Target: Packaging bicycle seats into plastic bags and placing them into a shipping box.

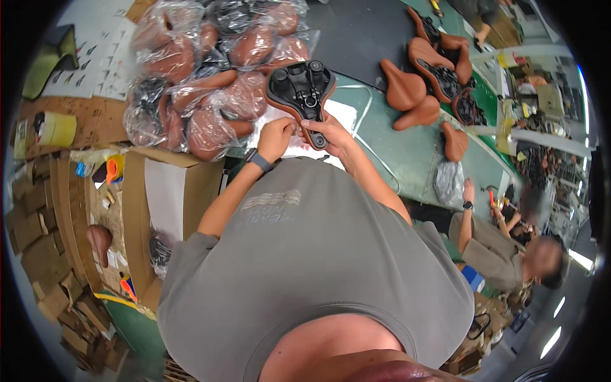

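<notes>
A brown bicycle saddle [299,89] is held upside down over the bench, its black underside and metal rail clamp facing up. Its narrow nose points toward me, and its wide end lies away from me. My right hand [333,134] grips the nose from the right, the thumb lying across the underside. Just left of the nose is my left hand [277,137], with a dark watch on the wrist. Its fingers are curled together, and whatever they may pinch is too small to make out. White paper [344,116] lies beneath the saddle.
Plastic-wrapped brown saddles [223,95] are heaped at the back left. Unwrapped saddles [405,86] lie on the green bench [382,149] to the right, near a clear plastic bag [449,183]. An open carton [172,191] stands at my left. A co-worker [496,248] works at the right.
</notes>
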A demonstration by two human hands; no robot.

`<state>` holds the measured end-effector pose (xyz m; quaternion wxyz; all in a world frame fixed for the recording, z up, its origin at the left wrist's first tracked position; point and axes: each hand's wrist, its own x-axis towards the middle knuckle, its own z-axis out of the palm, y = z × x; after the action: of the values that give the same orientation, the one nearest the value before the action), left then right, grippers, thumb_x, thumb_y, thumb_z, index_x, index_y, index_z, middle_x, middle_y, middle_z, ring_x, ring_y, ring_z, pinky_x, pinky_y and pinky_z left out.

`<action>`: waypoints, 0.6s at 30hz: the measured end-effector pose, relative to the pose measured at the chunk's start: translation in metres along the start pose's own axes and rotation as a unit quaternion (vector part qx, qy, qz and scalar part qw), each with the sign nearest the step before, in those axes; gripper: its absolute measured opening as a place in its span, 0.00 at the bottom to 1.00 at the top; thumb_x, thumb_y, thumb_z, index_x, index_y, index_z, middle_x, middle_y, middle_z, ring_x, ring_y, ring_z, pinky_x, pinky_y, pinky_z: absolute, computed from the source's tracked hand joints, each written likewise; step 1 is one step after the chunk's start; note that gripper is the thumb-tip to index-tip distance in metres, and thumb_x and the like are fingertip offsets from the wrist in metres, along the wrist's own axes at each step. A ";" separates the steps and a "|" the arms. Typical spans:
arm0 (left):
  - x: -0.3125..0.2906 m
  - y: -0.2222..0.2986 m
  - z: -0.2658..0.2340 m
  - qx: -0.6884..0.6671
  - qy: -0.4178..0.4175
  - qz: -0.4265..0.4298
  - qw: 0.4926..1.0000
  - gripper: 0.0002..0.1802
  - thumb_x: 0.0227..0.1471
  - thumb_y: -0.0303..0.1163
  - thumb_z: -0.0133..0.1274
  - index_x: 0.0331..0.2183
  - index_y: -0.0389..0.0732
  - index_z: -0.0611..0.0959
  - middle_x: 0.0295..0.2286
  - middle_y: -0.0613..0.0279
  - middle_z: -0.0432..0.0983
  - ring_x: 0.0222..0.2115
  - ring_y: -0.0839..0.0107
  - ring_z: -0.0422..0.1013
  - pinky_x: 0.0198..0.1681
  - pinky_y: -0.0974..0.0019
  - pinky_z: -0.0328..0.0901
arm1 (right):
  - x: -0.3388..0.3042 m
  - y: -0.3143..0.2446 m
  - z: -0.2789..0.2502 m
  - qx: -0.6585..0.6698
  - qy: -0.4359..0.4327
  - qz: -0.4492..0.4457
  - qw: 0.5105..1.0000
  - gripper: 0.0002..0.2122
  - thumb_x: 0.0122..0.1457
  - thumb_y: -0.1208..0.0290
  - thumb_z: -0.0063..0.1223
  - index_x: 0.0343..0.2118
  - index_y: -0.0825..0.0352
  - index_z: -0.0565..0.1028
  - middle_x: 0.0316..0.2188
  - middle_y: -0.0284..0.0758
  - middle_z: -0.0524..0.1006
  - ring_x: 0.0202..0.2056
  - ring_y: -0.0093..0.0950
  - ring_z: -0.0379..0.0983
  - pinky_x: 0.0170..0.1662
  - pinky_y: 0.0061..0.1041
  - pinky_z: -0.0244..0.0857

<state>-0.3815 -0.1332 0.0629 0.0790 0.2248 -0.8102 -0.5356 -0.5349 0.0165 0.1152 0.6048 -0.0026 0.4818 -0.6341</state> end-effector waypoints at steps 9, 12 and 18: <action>-0.006 -0.003 -0.052 -0.706 -0.021 -0.214 0.675 0.18 0.75 0.41 0.53 0.52 0.36 0.83 0.44 0.63 0.85 0.43 0.71 0.81 0.52 0.61 0.75 | -0.021 -0.021 0.002 -0.025 0.041 -0.047 0.998 0.22 0.65 0.72 0.69 0.58 0.71 0.72 0.44 0.45 0.83 0.41 0.34 0.84 0.44 0.35 0.84; 0.003 0.015 -0.071 -0.486 0.043 -0.167 0.857 0.14 0.72 0.37 0.56 0.46 0.35 0.86 0.39 0.61 0.87 0.39 0.70 0.81 0.47 0.62 0.75 | -0.053 -0.040 0.001 0.039 0.006 -0.059 0.998 0.32 0.67 0.71 0.66 0.69 0.76 0.65 0.60 0.55 0.76 0.44 0.35 0.83 0.45 0.33 0.83; 0.027 0.039 -0.027 -0.135 -0.132 0.005 0.982 0.14 0.71 0.34 0.57 0.43 0.31 0.89 0.34 0.66 0.87 0.35 0.76 0.79 0.42 0.68 0.73 | -0.052 -0.038 0.011 0.011 0.013 -0.044 0.999 0.25 0.66 0.72 0.68 0.62 0.73 0.70 0.49 0.45 0.82 0.41 0.38 0.86 0.49 0.39 0.85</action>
<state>-0.4068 -0.1551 0.1066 0.0036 0.1359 -0.7351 -0.6642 -0.5431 0.0422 0.1744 0.5703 -0.0090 0.4818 -0.6652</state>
